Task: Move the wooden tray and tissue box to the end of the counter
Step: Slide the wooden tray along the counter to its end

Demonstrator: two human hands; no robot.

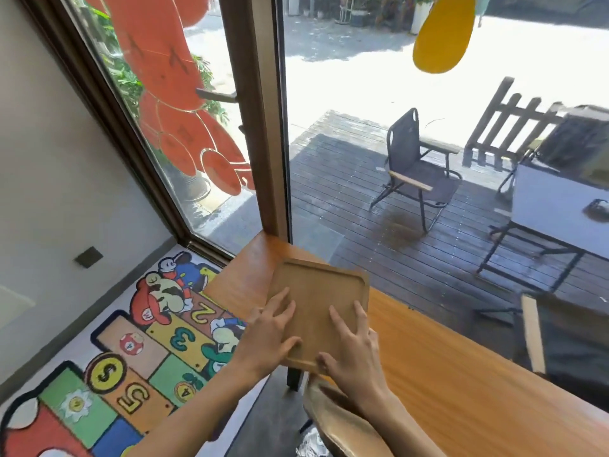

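A square wooden tray (321, 291) with a raised rim lies flat near the far left end of the wooden counter (445, 357), close to the window. My left hand (272, 334) grips its near left corner, fingers spread inside the tray and thumb at the near rim. My right hand (354, 349) holds the near right part the same way. The tray's near edge juts slightly over the counter's front edge. No tissue box is in view.
The counter runs along a large window (395, 143) with a brown frame post (263, 127) at its end. A wooden chair back (333, 420) stands below my right arm. A colourful cartoon rug (131, 351) covers the floor at left. Outside are a folding chair and a table.
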